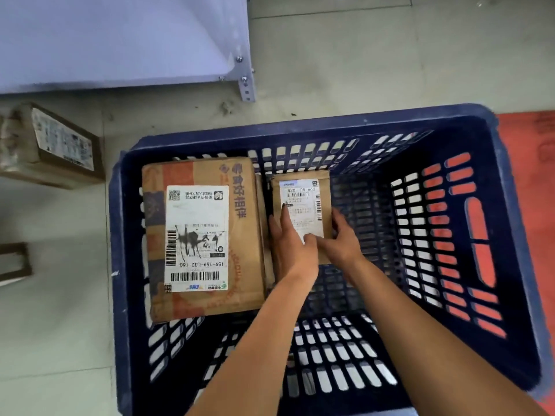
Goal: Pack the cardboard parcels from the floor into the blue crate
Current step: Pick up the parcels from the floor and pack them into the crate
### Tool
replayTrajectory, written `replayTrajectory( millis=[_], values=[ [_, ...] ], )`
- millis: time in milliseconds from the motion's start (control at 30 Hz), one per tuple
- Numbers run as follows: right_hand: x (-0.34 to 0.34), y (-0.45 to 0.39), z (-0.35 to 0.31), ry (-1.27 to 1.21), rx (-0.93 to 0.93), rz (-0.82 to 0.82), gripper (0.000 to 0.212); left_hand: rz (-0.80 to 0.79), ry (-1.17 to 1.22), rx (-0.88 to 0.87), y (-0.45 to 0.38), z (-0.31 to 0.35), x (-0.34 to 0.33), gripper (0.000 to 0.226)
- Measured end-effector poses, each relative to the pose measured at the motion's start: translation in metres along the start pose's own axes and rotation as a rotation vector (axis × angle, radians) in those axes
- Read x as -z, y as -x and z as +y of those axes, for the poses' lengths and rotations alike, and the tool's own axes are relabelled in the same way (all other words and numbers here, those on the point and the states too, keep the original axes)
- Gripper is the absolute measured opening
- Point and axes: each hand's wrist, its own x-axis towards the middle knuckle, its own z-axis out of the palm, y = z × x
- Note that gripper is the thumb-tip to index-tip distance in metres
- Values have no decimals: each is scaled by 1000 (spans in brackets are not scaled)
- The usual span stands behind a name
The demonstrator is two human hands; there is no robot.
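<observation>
Inside the blue crate (123,235), near its middle, both my hands are on the small parcel (303,205). My left hand (292,250) lies over its near-left side with fingers fairly straight along the label, and my right hand (339,238) curls around its near-right corner, thumb on top. It sits just beside the big parcel (204,235), which fills the crate's left side. I'd judge the best move is to lower it flat and slide it snug against that big parcel. Outside the crate's far-left corner, another parcel (57,145) waits on the floor (360,70).
</observation>
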Motion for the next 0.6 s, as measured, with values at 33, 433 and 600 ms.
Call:
replayTrajectory(
  millis=[33, 433, 600],
  values=[
    [-3, -1, 0, 3, 15, 11, 85, 1, -12, 1, 1, -1, -2, 67],
    [9, 43, -43, 43, 63, 157, 73, -10, 190, 30, 28, 7, 27, 59],
    [28, 125, -95, -70, 119, 66, 65, -17, 283, 23, 87, 49, 82, 56]
  ],
)
